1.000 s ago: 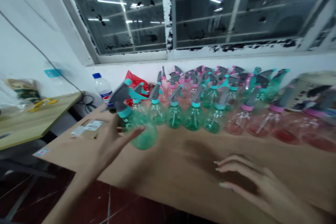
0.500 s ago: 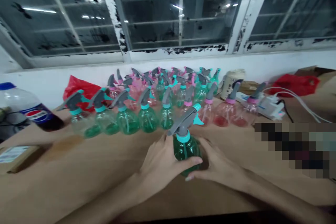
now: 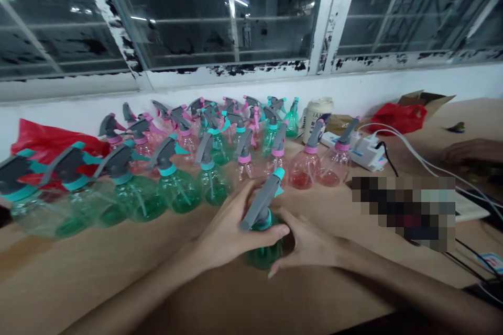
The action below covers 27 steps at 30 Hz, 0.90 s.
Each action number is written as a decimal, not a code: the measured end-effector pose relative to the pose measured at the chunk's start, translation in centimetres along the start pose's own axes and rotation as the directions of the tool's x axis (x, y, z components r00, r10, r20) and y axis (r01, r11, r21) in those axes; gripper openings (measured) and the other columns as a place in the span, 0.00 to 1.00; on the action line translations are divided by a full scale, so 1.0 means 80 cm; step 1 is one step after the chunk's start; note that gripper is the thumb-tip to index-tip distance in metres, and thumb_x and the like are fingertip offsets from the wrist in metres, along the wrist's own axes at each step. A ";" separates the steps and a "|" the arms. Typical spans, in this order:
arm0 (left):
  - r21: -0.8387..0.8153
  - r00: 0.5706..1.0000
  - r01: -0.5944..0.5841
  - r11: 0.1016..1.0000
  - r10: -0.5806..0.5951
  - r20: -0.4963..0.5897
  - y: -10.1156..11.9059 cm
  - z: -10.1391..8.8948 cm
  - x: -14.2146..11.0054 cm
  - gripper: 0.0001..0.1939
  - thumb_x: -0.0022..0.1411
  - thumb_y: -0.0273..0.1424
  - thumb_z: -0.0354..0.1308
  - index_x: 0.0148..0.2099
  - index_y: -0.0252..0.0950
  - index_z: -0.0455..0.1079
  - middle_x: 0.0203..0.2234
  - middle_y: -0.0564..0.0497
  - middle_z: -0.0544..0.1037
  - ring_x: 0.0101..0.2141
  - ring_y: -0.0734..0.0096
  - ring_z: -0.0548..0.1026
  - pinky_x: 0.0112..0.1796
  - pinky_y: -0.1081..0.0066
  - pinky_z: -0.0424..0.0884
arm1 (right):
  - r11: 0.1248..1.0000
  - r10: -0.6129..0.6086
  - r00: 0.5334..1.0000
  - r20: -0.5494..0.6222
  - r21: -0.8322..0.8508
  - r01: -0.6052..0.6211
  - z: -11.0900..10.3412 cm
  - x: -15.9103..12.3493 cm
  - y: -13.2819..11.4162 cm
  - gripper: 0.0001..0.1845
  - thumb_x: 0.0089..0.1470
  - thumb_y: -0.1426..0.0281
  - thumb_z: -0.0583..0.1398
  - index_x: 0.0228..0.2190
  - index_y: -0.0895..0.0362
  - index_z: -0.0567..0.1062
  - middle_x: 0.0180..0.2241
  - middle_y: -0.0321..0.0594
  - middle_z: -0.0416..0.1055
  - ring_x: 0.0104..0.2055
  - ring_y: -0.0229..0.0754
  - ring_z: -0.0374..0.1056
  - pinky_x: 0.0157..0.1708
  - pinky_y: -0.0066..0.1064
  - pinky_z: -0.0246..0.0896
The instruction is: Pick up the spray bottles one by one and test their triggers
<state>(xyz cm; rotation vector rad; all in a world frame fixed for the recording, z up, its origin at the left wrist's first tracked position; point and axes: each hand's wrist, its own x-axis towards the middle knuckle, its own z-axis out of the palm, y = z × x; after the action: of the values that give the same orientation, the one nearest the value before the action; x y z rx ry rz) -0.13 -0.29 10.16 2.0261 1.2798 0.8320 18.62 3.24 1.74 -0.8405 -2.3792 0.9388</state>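
Green spray bottle sits between the front row of green and pink sprayers and the table's near edge, my left hand grasping it, right hand curled alongside, contact unclear; row stands lined up, this one, I judge, unfinished.

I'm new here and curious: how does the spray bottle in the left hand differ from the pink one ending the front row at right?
The green spray bottle has a turquoise collar; the pink spray bottle has a pink one. The left hand grips the green spray bottle; the pink spray bottle stands on the table, untouched. Both have grey spray heads.
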 end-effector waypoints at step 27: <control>-0.065 0.997 -0.013 0.998 0.008 -0.072 -0.014 0.003 0.015 0.15 0.48 0.25 0.47 0.40 0.42 0.64 0.26 0.55 0.72 0.24 0.69 0.69 0.27 0.67 0.67 | 0.918 -0.184 0.978 -0.100 -0.374 0.134 -0.018 -0.013 0.069 0.22 0.57 0.60 0.55 0.50 0.55 0.64 0.52 0.46 0.66 0.56 0.45 0.59 0.54 0.46 0.56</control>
<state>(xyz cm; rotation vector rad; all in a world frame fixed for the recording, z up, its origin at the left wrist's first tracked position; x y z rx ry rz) -0.12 1.16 9.38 1.9693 1.2658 0.9470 22.26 6.43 -1.50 -0.7943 -2.4954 0.3648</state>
